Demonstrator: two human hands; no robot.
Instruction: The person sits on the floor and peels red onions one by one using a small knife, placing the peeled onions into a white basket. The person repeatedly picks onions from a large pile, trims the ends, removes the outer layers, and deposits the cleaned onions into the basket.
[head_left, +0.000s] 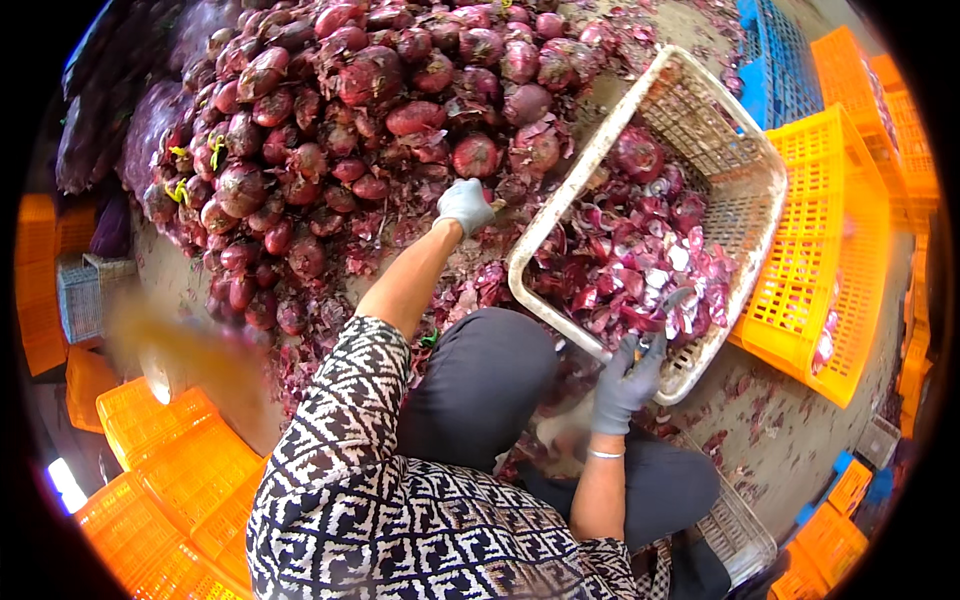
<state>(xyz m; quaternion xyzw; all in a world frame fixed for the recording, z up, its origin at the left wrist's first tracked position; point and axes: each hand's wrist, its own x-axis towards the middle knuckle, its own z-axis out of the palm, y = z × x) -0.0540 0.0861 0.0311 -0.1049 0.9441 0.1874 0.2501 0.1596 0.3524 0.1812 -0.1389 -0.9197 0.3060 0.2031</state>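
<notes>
My left hand (465, 208), in a pale grey glove, reaches to the near edge of a big heap of red onions (370, 75). Just beyond its knuckles lies a round red onion (475, 155). The back of the glove hides most of the fingers, and a small brownish bit shows beside them. Gripped in my grey-gloved right hand (628, 382) is a small knife (677, 300), its blade pointing up over the near side of a dirty white plastic crate (551, 214). That crate holds loose red onion skins (600, 262), pale trimmings and a large onion (637, 154).
Yellow-orange plastic crates (806, 187) stand right of the white crate, with a blue crate (780, 67) behind. More orange crates (180, 457) are stacked at lower left. Filled mesh sacks (157, 135) lie at upper left. Onion skins litter the floor (795, 427). A blurred yellowish shape crosses the left.
</notes>
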